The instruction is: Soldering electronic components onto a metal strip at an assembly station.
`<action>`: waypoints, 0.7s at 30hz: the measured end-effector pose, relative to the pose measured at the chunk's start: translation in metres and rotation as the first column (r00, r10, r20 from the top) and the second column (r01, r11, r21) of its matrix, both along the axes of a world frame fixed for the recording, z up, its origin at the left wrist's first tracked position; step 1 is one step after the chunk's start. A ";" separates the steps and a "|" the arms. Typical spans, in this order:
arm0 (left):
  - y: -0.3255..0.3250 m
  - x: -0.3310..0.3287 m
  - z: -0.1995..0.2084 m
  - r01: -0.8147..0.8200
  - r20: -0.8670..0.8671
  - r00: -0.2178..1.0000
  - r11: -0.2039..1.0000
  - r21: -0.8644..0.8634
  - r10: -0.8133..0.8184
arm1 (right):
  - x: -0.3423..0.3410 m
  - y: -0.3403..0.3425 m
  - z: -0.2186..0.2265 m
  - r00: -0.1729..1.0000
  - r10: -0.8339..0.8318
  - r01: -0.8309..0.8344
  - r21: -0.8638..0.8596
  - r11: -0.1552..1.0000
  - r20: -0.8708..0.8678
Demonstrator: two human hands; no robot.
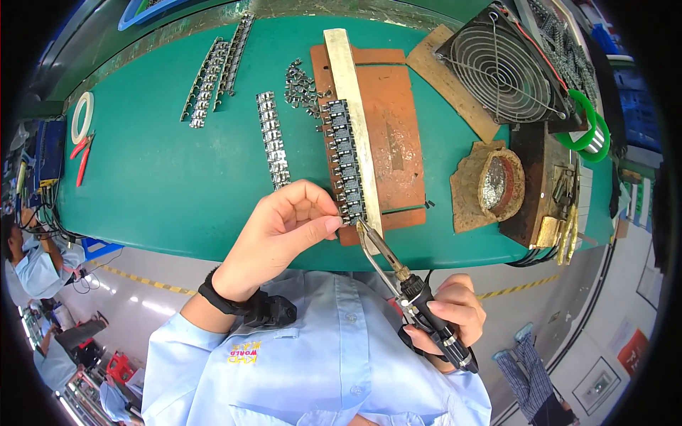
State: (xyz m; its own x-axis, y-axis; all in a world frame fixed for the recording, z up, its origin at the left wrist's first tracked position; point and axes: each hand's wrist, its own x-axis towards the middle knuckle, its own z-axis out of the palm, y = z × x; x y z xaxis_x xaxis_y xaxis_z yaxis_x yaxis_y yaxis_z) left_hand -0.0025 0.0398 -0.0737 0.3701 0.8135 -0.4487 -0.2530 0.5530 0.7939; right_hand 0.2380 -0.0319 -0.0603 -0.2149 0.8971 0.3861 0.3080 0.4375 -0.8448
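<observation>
My right hand (458,312) is wrapped round the black handle of a soldering iron (426,305) with a thin feed tube along its side. The iron's tip points up and left, to the near end of a row of small black components (342,153). Just left of that tip is my left hand (280,231), thumb and forefinger pinched at the row's last component; whatever they hold is too small to make out. The row lies along a pale bar (344,71) on a brown board (394,128). Beside it are loose metal clips (302,86) and a strip of metal parts (272,138).
More metal strips (206,85) lie at the far left, with red-handled pliers (83,160) and a tape roll (82,117) beyond. A fan (497,64), a round dish (503,186) and a green solder spool (593,135) stand on the right.
</observation>
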 end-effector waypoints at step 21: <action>0.000 -0.001 0.001 0.011 0.018 1.000 1.000 0.008 -0.011 | -0.004 0.004 -0.001 0.999 0.026 -0.026 0.008 1.000 0.037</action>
State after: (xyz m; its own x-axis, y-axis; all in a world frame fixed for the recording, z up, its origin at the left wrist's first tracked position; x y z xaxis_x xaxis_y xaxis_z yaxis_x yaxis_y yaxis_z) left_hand -0.0035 0.0396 -0.0727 0.3866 0.8129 -0.4355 -0.2613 0.5495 0.7936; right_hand 0.2344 -0.0283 -0.0609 -0.2521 0.8876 0.3855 0.3271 0.4531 -0.8293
